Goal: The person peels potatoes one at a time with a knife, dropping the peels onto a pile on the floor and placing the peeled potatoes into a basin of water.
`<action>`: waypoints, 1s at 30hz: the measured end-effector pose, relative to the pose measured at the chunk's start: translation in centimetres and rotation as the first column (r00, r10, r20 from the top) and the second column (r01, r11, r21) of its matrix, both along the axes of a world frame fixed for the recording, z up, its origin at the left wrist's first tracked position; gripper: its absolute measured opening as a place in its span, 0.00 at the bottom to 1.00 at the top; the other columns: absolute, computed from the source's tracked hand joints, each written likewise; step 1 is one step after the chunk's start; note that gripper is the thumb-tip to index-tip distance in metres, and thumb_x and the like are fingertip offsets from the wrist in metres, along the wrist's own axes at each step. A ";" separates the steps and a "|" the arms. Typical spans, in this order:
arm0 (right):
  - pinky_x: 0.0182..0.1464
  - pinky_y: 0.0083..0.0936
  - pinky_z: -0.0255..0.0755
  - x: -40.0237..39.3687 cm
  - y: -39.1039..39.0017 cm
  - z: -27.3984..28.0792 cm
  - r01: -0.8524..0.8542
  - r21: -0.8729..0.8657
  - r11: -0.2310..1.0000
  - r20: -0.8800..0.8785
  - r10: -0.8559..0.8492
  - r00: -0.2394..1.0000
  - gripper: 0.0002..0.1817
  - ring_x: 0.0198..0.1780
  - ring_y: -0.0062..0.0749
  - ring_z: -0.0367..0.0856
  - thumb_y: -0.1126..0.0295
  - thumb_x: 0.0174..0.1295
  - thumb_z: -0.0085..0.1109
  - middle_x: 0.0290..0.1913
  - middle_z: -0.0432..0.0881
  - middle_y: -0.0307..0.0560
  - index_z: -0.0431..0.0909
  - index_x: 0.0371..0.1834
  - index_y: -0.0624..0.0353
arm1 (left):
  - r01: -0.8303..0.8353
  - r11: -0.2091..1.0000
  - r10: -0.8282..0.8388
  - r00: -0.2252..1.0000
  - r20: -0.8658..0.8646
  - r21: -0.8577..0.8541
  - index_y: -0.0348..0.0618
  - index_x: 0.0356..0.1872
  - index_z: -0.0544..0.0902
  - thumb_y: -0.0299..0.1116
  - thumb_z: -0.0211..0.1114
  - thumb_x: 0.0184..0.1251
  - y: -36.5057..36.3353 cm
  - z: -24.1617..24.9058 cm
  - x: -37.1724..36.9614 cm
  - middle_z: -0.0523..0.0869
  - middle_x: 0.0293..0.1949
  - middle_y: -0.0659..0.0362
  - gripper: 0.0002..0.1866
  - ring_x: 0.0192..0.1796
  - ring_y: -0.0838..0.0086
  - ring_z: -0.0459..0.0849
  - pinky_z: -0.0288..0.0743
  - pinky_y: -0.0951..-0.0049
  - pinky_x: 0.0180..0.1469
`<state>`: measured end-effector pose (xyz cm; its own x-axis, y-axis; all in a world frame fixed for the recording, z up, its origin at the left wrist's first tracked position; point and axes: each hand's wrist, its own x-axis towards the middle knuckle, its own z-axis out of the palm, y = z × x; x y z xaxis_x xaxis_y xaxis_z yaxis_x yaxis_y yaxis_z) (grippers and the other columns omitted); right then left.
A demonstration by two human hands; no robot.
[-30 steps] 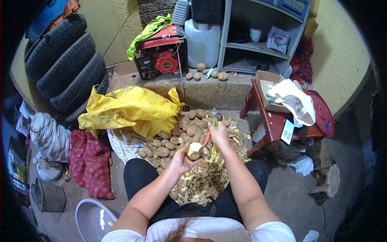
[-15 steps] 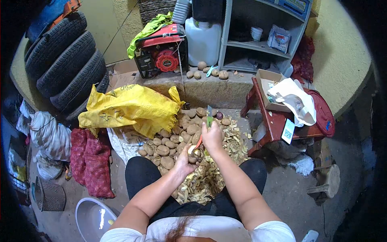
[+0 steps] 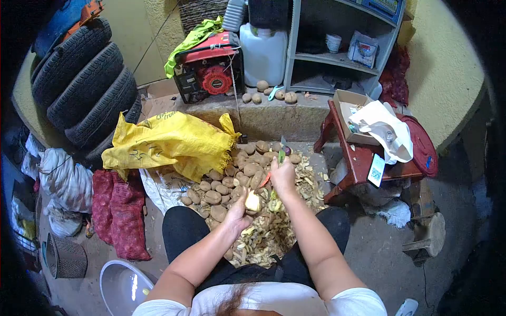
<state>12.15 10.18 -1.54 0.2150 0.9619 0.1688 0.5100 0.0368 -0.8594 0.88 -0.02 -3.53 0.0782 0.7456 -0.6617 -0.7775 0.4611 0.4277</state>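
My left hand (image 3: 239,215) is closed around a partly peeled potato (image 3: 253,201), its pale flesh facing up. Just up and to the right, my right hand (image 3: 283,176) grips an orange peeler (image 3: 265,180) that points toward the potato. A green-handled knife (image 3: 282,149) sticks up from the top of the same fist, blade away from me. Beyond my left hand lies a heap of unpeeled potatoes (image 3: 213,197). Potato peelings (image 3: 261,245) cover the floor between my knees and to the right.
A yellow sack (image 3: 168,142) lies left of the heap, near red mesh bags (image 3: 128,221). At my lower left stands a wide basin (image 3: 117,289) with a pale piece inside. On the right, a red wooden table (image 3: 345,174) carries a cardboard box (image 3: 342,108) and a phone (image 3: 376,170).
My right hand has shifted slightly right and away from the potato with the peeler and knife. The potato in my left hand now shows a larger peeled face.
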 end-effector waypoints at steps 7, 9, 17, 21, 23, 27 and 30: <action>0.36 0.43 0.68 -1.5 -1.8 1.2 -0.075 0.069 0.995 0.068 0.071 0.995 0.15 0.33 0.56 0.75 0.62 0.55 0.50 0.27 0.76 0.64 0.70 0.30 0.66 | -0.020 0.999 0.020 1.000 0.007 0.047 0.43 0.36 0.74 0.47 0.46 0.63 0.1 -1.1 -0.6 0.80 0.27 0.58 0.17 0.25 0.71 0.78 0.72 0.70 0.24; 0.37 0.44 0.68 -0.8 -1.4 1.5 -0.044 -0.040 0.998 0.086 0.047 0.995 0.15 0.33 0.56 0.76 0.61 0.56 0.49 0.27 0.76 0.64 0.71 0.32 0.65 | 0.027 0.997 -0.026 1.000 -0.018 0.079 0.43 0.35 0.74 0.46 0.48 0.61 0.0 -0.9 -0.9 0.80 0.25 0.57 0.16 0.23 0.71 0.77 0.70 0.71 0.21; 0.37 0.36 0.68 2.7 2.9 -1.6 0.109 -0.118 0.987 0.142 -0.092 0.986 0.18 0.32 0.51 0.77 0.59 0.54 0.51 0.26 0.77 0.62 0.72 0.29 0.67 | -0.004 0.999 0.000 0.994 0.108 0.037 0.46 0.33 0.75 0.51 0.54 0.57 0.1 -0.2 -2.1 0.80 0.27 0.58 0.18 0.27 0.68 0.77 0.71 0.68 0.26; 0.38 0.34 0.68 3.5 3.7 -1.9 0.027 -0.119 0.993 -0.070 -0.035 0.997 0.18 0.30 0.45 0.77 0.58 0.53 0.53 0.26 0.77 0.57 0.73 0.30 0.66 | 0.014 1.000 -0.013 0.998 0.067 -0.013 0.49 0.35 0.76 0.54 0.53 0.57 0.2 0.5 -1.9 0.80 0.33 0.60 0.19 0.35 0.68 0.77 0.71 0.61 0.36; 0.37 0.34 0.68 3.0 3.4 -1.9 0.018 -0.107 0.994 -0.008 -0.019 1.000 0.17 0.30 0.43 0.77 0.58 0.54 0.53 0.25 0.77 0.56 0.74 0.31 0.65 | 0.025 1.000 -0.024 0.999 0.049 -0.011 0.49 0.36 0.75 0.54 0.53 0.57 0.2 0.6 -1.6 0.79 0.34 0.60 0.19 0.36 0.68 0.77 0.71 0.59 0.37; 0.37 0.34 0.68 2.2 2.9 -2.2 -0.075 -0.175 0.982 0.001 0.076 0.997 0.17 0.29 0.44 0.77 0.58 0.54 0.52 0.25 0.77 0.56 0.74 0.30 0.64 | 0.026 0.998 -0.024 0.999 0.039 -0.051 0.47 0.39 0.73 0.52 0.53 0.59 -0.3 2.2 -1.0 0.79 0.38 0.57 0.19 0.38 0.67 0.77 0.71 0.60 0.40; 0.40 0.39 0.68 0.6 1.3 -0.4 -0.093 -0.094 0.991 -0.055 0.088 0.995 0.19 0.34 0.56 0.77 0.60 0.53 0.53 0.28 0.77 0.65 0.74 0.29 0.70 | 0.001 1.000 -0.001 1.000 -0.010 0.026 0.45 0.39 0.73 0.49 0.53 0.60 -0.1 0.0 -0.7 0.80 0.37 0.57 0.17 0.36 0.68 0.78 0.72 0.65 0.38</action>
<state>12.75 11.51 -1.95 0.1322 0.9891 0.0656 0.4641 -0.0032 -0.8858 0.19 -0.14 -3.56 0.0726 0.7622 -0.6432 -0.7724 0.4510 0.4473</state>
